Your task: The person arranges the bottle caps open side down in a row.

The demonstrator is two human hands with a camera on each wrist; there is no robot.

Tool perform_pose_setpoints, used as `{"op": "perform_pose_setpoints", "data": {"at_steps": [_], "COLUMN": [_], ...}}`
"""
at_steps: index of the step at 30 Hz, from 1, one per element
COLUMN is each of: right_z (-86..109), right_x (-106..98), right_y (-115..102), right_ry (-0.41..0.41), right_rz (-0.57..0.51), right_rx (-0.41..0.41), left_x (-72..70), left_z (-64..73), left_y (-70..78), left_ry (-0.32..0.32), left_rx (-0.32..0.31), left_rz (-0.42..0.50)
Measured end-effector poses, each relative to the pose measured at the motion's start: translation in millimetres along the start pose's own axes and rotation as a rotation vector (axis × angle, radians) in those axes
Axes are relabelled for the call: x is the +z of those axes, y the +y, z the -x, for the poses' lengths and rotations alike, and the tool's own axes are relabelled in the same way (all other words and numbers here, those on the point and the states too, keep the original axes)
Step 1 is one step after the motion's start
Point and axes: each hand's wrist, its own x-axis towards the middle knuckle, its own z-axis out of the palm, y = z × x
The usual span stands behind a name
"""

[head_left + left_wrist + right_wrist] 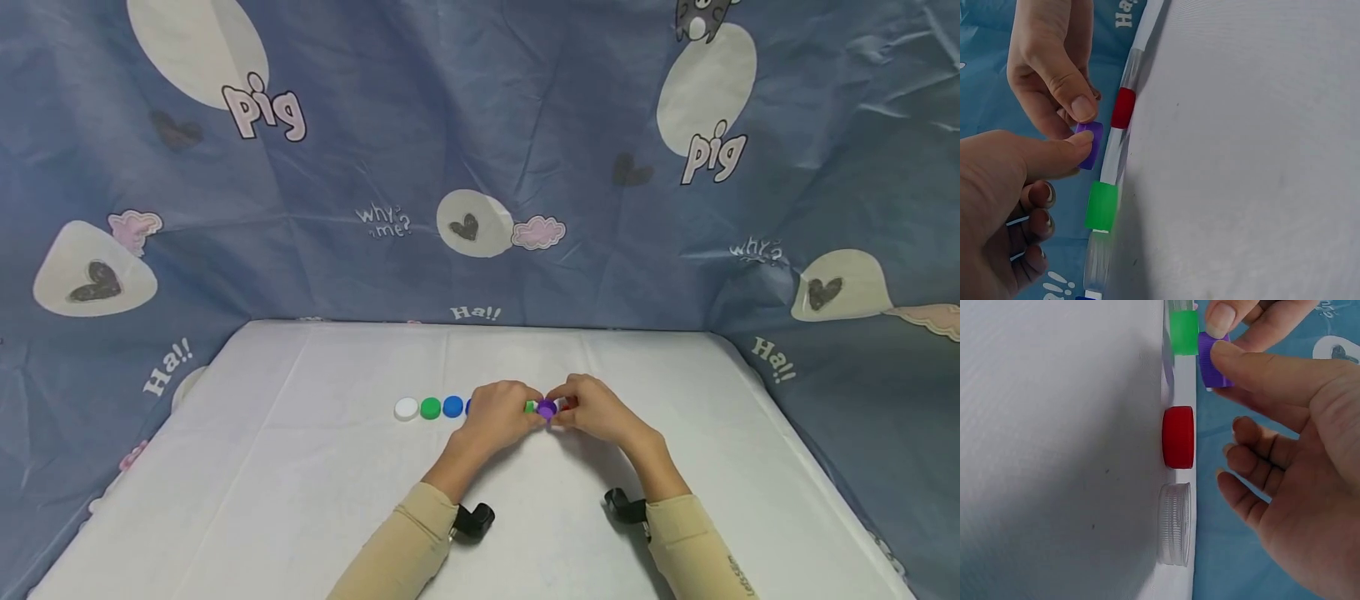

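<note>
Fingers (1266, 374) of left hand (498, 417) and right hand (597, 408) pinch the purple cap (547, 409); a slip might knock the green cap (1102, 206) near them.

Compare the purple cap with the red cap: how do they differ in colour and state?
The purple cap is purple; the red cap is red. The purple cap is pinched by the left hand and right hand, raised; the red cap rests untouched on the table. Both are single-coloured.
</note>
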Motion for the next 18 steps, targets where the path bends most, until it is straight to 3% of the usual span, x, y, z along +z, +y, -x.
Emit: {"op": "perform_pose_setpoints", "data": {"at_steps": [12,18], "right_z": [-0.3,1.0], "right_x": [-1.2,-3.6], "right_y": [-2.9,-4.0], "right_ry": [0.049,0.051], "right_rz": [-0.037,-0.065], "right_rx": [-0.005,-0.011], "left_x": [-9.0,-7.5], "left_z": [1.7,0.9], "left_y": [-1.3,-2.0], "left_ry": [0.023,0.053], "left_rx": [0.022,0.038], "left_rz": [0.013,-0.043]}}
